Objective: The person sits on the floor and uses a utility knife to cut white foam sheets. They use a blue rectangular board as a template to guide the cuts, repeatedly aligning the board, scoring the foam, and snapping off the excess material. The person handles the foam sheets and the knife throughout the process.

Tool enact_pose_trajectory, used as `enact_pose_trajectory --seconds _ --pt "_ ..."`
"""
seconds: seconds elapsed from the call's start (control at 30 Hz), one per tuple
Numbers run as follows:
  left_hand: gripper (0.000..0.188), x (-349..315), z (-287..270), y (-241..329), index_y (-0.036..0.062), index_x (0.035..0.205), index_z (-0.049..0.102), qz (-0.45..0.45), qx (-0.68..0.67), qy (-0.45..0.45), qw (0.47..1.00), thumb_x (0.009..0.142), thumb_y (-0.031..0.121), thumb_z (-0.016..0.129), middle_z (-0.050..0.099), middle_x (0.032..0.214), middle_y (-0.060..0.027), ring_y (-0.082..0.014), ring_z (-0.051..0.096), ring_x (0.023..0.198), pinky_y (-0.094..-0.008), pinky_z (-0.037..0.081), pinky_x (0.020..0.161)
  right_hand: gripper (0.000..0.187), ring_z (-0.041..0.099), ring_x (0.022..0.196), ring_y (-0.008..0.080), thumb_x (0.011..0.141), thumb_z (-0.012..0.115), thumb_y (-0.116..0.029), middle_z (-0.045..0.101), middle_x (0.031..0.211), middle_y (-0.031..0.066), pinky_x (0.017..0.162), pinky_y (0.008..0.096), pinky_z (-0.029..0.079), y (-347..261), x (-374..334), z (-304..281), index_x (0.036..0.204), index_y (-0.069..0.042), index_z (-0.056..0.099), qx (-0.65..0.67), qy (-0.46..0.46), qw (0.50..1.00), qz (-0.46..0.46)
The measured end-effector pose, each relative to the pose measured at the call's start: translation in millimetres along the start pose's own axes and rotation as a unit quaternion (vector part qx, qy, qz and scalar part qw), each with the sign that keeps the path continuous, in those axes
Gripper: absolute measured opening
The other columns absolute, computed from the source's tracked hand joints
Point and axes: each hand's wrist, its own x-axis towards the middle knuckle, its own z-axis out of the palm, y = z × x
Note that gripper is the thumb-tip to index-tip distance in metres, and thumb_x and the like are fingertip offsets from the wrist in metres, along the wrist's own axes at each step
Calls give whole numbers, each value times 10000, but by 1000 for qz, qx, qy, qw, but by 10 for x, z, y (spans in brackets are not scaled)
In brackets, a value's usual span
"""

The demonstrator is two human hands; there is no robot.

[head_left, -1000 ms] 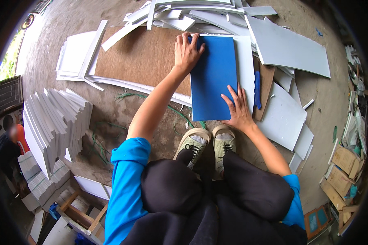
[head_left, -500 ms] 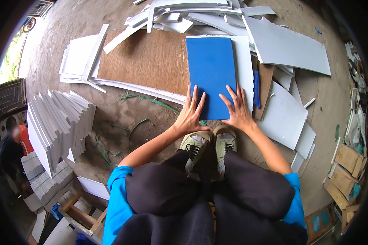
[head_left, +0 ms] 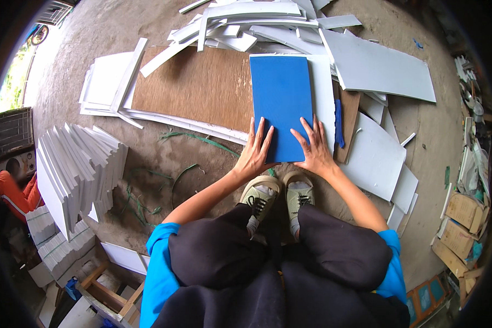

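Note:
In front of my feet a blue rectangular board [head_left: 281, 98] lies on top of a white foam sheet [head_left: 322, 82], which shows along its right side and top edge. My left hand [head_left: 254, 153] rests on the blue board's near left corner with its fingers spread. At the near right corner my right hand [head_left: 315, 147] lies the same way, fingers apart and its outer fingers over the white sheet. Both sheets sit over the right end of a brown plywood board [head_left: 197, 85]. Neither hand grips anything that I can see.
White foam offcuts [head_left: 246, 24] are heaped beyond the plywood. Larger white sheets [head_left: 374, 153] lie to the right. At left stands a row of upright white panels [head_left: 79, 169]. A blue strip [head_left: 339, 123] lies beside the board, and green straps [head_left: 202, 139] lie on the floor.
Both hands stay on the blue board's near corners. The view has shifted slightly. At the far left, the person in dark and orange clothing has moved, and mostly orange cloth shows now.

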Motion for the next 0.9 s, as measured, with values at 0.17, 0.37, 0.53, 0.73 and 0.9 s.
enact_pose_trajectory --seconds 0.17,0.37,0.53,0.73,0.9 --pt "1008 -18 3 -5 -30 1344 189 -10 31 -8 999 607 383 738 50 1388 -312 -522 31 1267 -552 150 1034 1110 100 1275 475 468 808 -386 105 1406 158 1032 586 166 5 16 -2 1367 -191 188 -10 -11 1000 -1" --pt "860 376 -156 -138 2 1291 287 0 81 78 994 725 595 546 215 1342 -233 -421 183 1263 -581 114 1020 1107 92 1277 476 482 801 -387 92 1405 158 1038 580 151 12 10 -47 1371 -171 178 -1 -8 1000 10" --pt "755 1493 -330 -797 -34 1229 359 5 154 157 976 755 515 568 346 1229 -226 -389 297 1182 -468 234 1012 1099 86 1279 474 515 768 -459 90 1406 170 1043 578 136 3 64 -38 1380 -165 156 -5 -24 1000 7" --pt "616 1917 -351 -726 -4 1129 469 -30 191 94 977 767 486 565 434 1071 -151 -294 388 1035 -431 332 872 1079 104 1281 459 519 747 -509 114 1405 169 1046 578 131 65 -7 -14 1372 -170 181 -7 -41 999 29" --pt "608 1955 -315 -749 59 1136 487 5 222 90 971 738 513 564 438 1083 -128 -275 380 1044 -474 312 825 1105 106 1280 461 472 790 -438 128 1397 163 1047 580 122 56 13 1 1363 -168 195 21 -35 999 32"
